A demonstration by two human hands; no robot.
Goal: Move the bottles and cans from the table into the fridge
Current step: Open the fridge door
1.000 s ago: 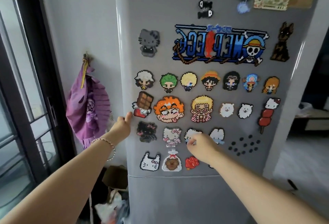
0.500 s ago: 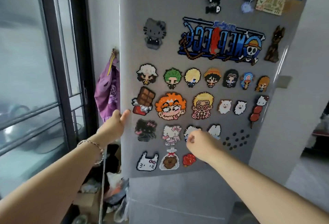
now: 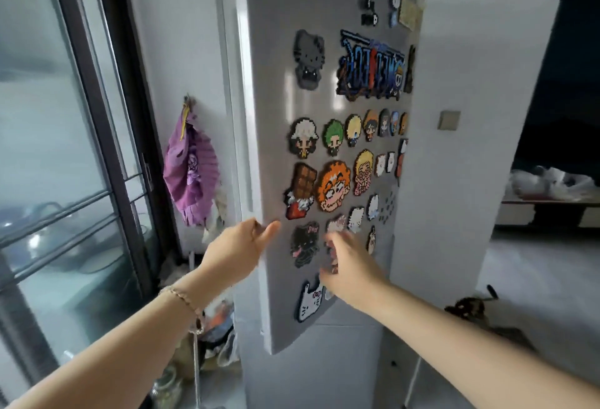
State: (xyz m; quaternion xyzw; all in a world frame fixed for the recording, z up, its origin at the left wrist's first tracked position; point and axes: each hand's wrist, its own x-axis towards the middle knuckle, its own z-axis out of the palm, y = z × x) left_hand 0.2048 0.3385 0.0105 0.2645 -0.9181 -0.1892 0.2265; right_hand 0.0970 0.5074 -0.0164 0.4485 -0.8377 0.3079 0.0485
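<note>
Straight ahead, fridge door [image 3: 276, 100] stands ajar, angled toward me; my left hand [image 3: 238, 243] grips its left edge, thumb on the front. My right hand [image 3: 349, 265], blurred, fingers loosely spread, is at the pixel magnets [image 3: 334, 186], contact unclear; purple fan [image 3: 190, 168] hangs left

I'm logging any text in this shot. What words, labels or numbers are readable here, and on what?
Nothing reads cleanly.
Big blue logo magnet on the fridge door: mirrored letters, too skewed and blurred to read.
Yellow card near the door's top: blurred.
White cat magnet, pink marks: too small.
Black cat magnet, pink marks: blurred.
</note>
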